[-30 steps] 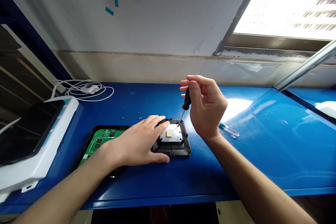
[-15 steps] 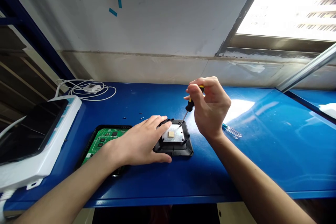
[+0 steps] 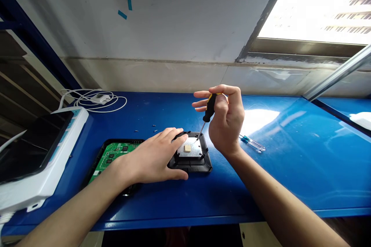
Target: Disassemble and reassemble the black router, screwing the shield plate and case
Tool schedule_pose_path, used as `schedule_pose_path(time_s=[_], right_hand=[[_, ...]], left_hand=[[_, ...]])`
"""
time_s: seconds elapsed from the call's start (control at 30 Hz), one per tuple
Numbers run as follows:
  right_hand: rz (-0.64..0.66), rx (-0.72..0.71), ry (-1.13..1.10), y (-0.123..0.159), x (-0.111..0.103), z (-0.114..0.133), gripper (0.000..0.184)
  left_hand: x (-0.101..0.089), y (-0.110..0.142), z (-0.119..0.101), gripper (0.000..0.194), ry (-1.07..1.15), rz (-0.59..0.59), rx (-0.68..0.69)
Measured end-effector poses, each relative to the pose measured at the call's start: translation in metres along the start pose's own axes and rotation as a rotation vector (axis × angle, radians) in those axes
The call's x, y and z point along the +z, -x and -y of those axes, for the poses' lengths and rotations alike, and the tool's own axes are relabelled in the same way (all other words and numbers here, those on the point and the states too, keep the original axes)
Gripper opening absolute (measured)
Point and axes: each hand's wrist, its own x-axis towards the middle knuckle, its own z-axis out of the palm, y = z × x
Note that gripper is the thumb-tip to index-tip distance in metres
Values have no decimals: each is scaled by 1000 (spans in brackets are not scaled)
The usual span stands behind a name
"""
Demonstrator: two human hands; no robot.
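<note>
A small black plastic housing (image 3: 199, 166) with a silver metal plate (image 3: 193, 146) and a tan pad on it lies on the blue bench. My left hand (image 3: 153, 158) lies flat over its left side, fingers stretched out and pressing it down. My right hand (image 3: 226, 121) is closed round a screwdriver (image 3: 208, 112) with a black and yellow handle. The screwdriver's thin tip rests on the far right corner of the plate.
A green circuit board (image 3: 111, 156) in a black tray sits left of the housing. A white device with a dark screen (image 3: 37, 154) stands far left, a coiled white cable (image 3: 95, 99) behind it. Tiny screws (image 3: 153, 126) and a clear-handled blue tool (image 3: 251, 142) lie on the bench (image 3: 290, 162).
My right hand's fingers have shifted round the screwdriver handle, which now leans more upright; its tip stays on the same corner. My left hand has not moved.
</note>
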Motion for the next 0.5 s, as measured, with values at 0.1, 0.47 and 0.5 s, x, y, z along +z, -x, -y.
schedule_pose_path(time_s=[0.1,0.47,0.5], right_hand=[[-1,40,-50,-1,0,-2,16],[-63,-53,142,-3,-1,2,11],[-52,-50,147,-2,-1,3,8]], left_hand=[[1,0,1,91,1,-3,3],[1,1,1,89,21,-22,19],[1,1,1,89,17,-17,15]])
